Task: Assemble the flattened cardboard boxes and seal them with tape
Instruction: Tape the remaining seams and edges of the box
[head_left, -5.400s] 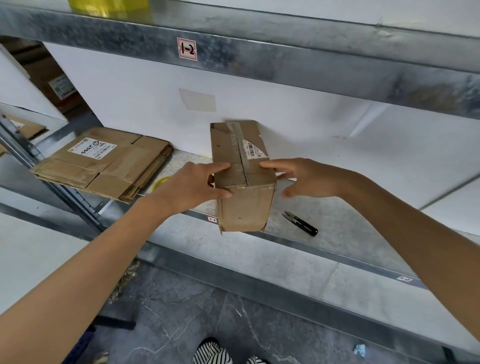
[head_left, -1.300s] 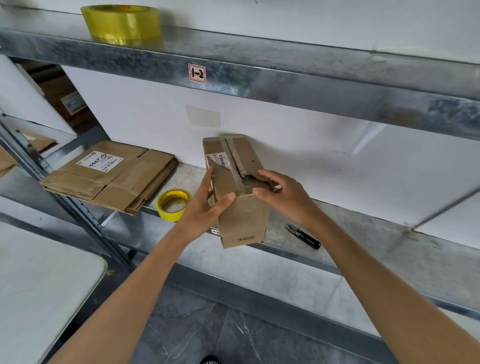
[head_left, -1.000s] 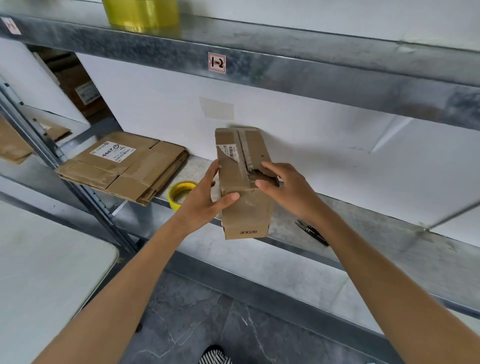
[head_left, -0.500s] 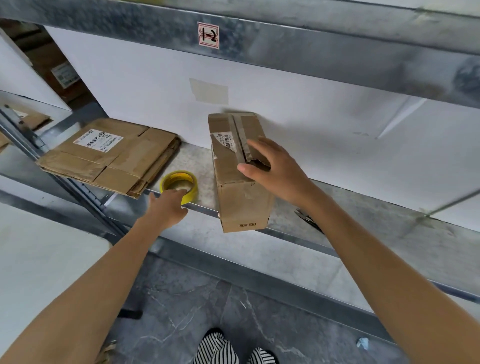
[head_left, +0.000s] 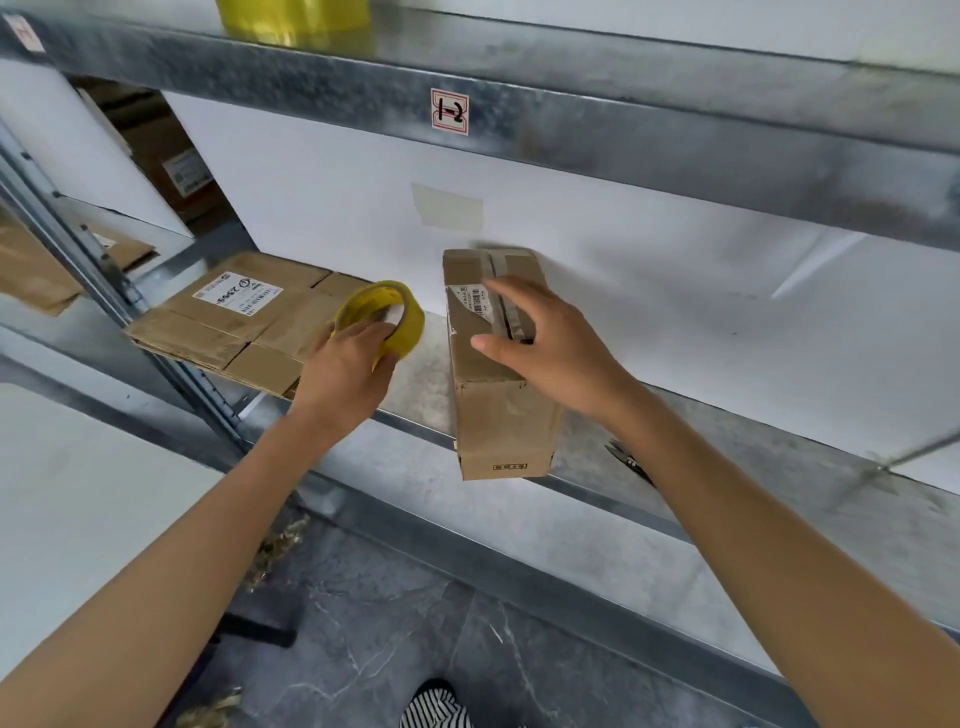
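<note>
The cardboard box (head_left: 506, 415) stands under my right hand (head_left: 556, 343), fingers nearly straight and flat on its top flaps. The white label (head_left: 467, 301) at those fingertips is too fine to read. My left hand (head_left: 345, 369) curls round the yellow tape roll (head_left: 410, 322), with a gap of shelf between roll and box. Flattened boxes (head_left: 208, 332) lie beyond those fingers. The beam tag (head_left: 450, 111) reads "1-2". The box's near end overhangs the shelf edge (head_left: 410, 423).

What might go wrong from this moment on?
The box overhangs the front edge of the shelf; pressing with the right hand might tip it off. The left hand alone holds the tape roll, so starting a strip one-handed may let the flaps lift. The snips lie near the right forearm.
</note>
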